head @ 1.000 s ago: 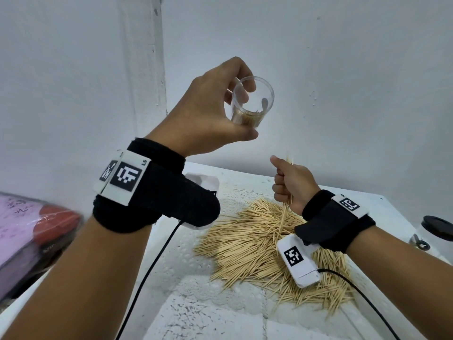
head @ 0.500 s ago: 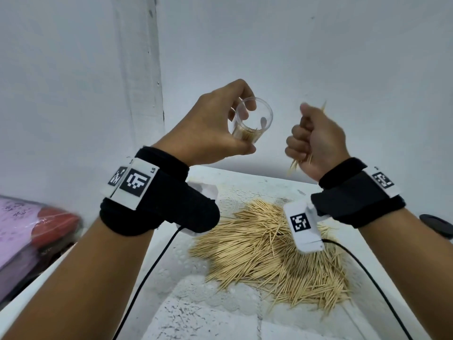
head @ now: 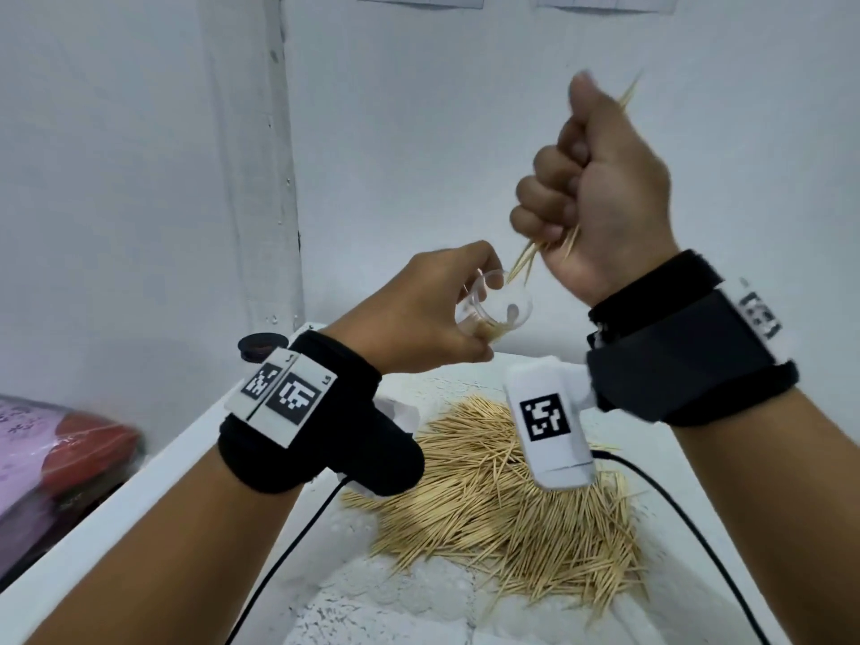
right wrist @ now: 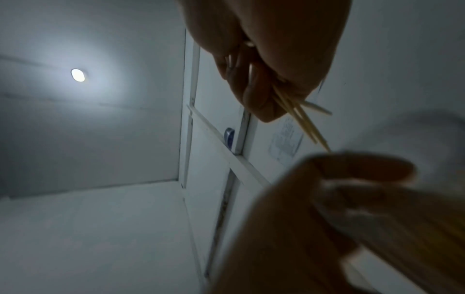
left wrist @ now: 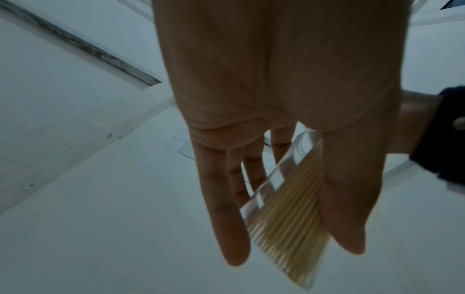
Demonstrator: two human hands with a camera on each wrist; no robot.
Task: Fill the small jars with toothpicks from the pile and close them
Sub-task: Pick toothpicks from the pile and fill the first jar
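holding the small clear jar point(head: 494, 305) in my left hand point(head: 428, 314), i have it tilted in the air above the surface point(head: 195, 463), its open mouth turned up toward my right hand. my fingers and thumb point(left wrist: 344, 208) are wrapped round its wall, and from the left wrist view a layer of toothpicks point(left wrist: 292, 216) lies along the inside of the jar point(left wrist: 276, 199), between my little finger and my thumb. my right hand point(head: 591, 193) is up at about one o'clock from the jar, closed in a fist round a small bunch of toothpicks point(head: 535, 253); their lower tips poke out under my fist and reach to the jar's rim, and the other ends stick out past my thumb at the top. in the right wrist view the same bunch point(right wrist: 299, 117) fans out from my curled fingers point(right wrist: 254, 99) and points down at the blurred left hand point(right wrist: 314, 228) below.

the pile of toothpicks point(head: 502, 509) lies loose on the white surface under both wrists, at six o'clock from the jar. a black lid point(head: 261, 347) sits at the surface's far edge, at nine o'clock from the jar, behind my left wristband. off the surface, at about eight o'clock, is a pink and red package point(head: 56, 453). both wrists carry black bands with square printed markers.
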